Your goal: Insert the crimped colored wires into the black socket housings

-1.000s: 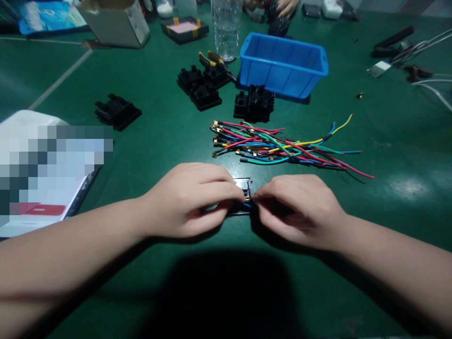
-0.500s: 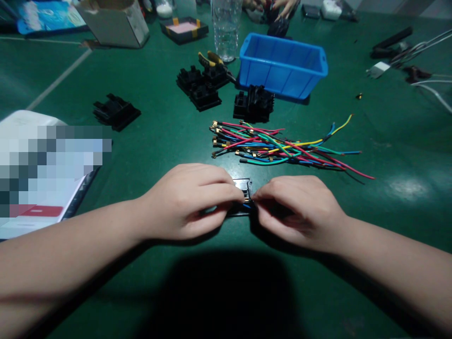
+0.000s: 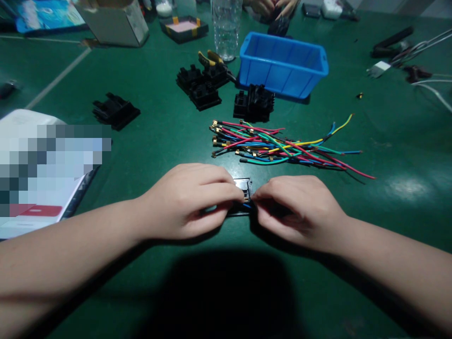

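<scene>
A small black plastic housing [image 3: 243,183] lies on the green table between my hands, partly covered by my fingers. Brass-coloured metal and a bit of blue wire [image 3: 247,205] show inside it. My left hand [image 3: 196,200] is closed over its left side, fingertips pressed onto it. At its right edge my right hand [image 3: 300,207] is pinched shut; whatever sits between those fingertips is hidden. Just beyond lies a bundle of red, blue, green and yellow wires [image 3: 282,146] with brass terminals on many ends.
Behind the wires are black plastic housings [image 3: 204,94], yellow-handled pliers [image 3: 211,58] and a blue bin [image 3: 282,66]. One housing [image 3: 116,111] sits left, near a phone-like device [image 3: 45,188]. A clear bottle [image 3: 226,30], a carton [image 3: 113,21] and another person's hands [image 3: 271,7] are farther back.
My hands and the housing keep nearly the same position. A blurred dark object has appeared at the far left edge, and the other person's hands have shifted slightly.
</scene>
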A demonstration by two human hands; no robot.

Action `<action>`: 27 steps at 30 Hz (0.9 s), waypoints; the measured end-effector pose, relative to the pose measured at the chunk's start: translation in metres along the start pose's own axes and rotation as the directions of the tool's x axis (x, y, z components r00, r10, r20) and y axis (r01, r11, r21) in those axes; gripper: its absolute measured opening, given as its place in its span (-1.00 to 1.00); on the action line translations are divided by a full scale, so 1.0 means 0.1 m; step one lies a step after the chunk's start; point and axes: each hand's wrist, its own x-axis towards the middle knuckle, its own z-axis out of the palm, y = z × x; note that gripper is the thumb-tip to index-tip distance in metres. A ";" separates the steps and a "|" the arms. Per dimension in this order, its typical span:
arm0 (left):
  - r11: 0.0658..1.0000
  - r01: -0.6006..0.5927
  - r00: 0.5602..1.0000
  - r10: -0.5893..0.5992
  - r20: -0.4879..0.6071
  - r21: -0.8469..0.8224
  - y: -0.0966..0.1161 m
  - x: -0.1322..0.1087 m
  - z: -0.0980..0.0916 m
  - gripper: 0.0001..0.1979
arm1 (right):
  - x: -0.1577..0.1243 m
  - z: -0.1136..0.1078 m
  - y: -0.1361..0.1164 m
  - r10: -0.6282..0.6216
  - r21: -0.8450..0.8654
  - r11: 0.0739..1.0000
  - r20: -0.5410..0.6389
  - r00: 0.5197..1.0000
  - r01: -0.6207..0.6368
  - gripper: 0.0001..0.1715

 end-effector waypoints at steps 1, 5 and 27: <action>1.000 0.000 1.000 0.000 0.000 0.000 0.00 0.00 0.00 -0.80 | 0.00 0.00 0.00 0.000 -0.003 1.000 -0.002 1.000 0.000 -0.93; 1.000 0.006 1.000 -0.006 -0.004 -0.006 0.00 0.00 0.01 -0.80 | 0.00 0.00 0.01 -0.003 -0.001 1.000 0.000 1.000 0.003 -0.93; 0.999 -0.006 0.999 0.004 0.037 0.054 -0.02 -0.01 0.03 -0.81 | -0.01 0.01 0.00 0.028 0.019 0.999 0.001 1.000 -0.028 -0.92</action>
